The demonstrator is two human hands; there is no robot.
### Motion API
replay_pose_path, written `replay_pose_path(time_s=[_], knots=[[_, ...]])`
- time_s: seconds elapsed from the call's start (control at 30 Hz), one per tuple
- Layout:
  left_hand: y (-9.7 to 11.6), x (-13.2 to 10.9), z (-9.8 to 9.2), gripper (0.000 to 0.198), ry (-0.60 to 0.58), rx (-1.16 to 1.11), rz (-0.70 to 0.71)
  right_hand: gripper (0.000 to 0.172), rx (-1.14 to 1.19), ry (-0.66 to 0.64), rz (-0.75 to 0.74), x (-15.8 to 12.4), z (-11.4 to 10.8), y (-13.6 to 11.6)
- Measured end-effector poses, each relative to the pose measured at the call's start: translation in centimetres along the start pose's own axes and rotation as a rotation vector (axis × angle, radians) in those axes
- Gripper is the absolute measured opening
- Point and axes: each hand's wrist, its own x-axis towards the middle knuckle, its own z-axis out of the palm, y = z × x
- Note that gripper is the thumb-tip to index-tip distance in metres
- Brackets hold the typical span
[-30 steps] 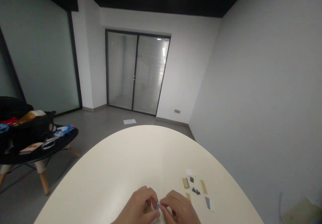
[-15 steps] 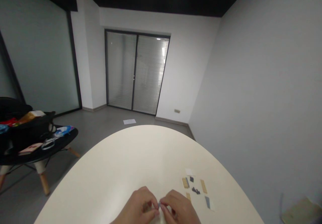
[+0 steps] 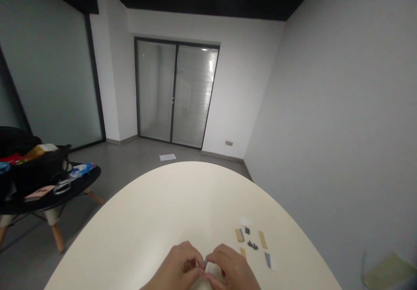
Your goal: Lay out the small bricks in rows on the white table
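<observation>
Close together at the near edge of the table, both hands meet at the fingertips. My left hand (image 3: 180, 265) pinches a small blue-grey piece (image 3: 206, 262), mostly hidden by fingers. On its other side my right hand (image 3: 232, 265) has a fingertip and thumb closed on the same piece. Something pale shows between the hands, too covered to name. Just beyond my right hand lie small dark pieces (image 3: 253, 245), a tan block with a grey edge (image 3: 239, 235), a tan strip (image 3: 263, 239) and a blue-grey piece (image 3: 267, 260).
The round cream table (image 3: 156, 212) fills the lower middle. A small white piece (image 3: 244, 221) lies at the back of the group. To the left, a black chair (image 3: 74, 183) carries a black bag (image 3: 42, 166). A white sheet (image 3: 167, 157) is on the floor.
My right fingers have shifted slightly and the right thumb has moved lower and left, leaving a wider gap below the index finger. The loose pieces stay where they were.
</observation>
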Motion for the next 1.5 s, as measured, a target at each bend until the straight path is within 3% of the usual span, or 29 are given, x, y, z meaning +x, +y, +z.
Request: replay_pose_path(time_s=[0.23,0.43,0.6,0.9,1.3,1.5], knots=[[-0.2,0.0,0.1,0.021,-0.006,-0.002,0.010,0.029,-0.015,0.017,-0.003,0.1,0.2,-0.1],[-0.4,0.2,0.5,0.006,0.002,-0.268,-0.016,0.020,-0.021,0.007,-0.010,0.0,0.5,0.1],[-0.6,0.3,0.9,0.026,-0.015,-0.399,0.001,0.020,-0.037,0.014,-0.038,-0.1,0.8,0.4],[-0.3,0.3,0.8,0.021,0.007,-0.375,-0.023,0.025,-0.036,0.009,-0.036,0.0,0.7,0.2],[-0.7,0.3,0.8,0.006,0.018,-0.265,-0.023,0.018,-0.026,-0.011,0.010,0.1,0.4,0.1],[-0.8,0.3,0.5,0.006,0.057,-0.205,-0.036,0.033,-0.037,-0.068,0.109,0.2,-0.7,0.1]])
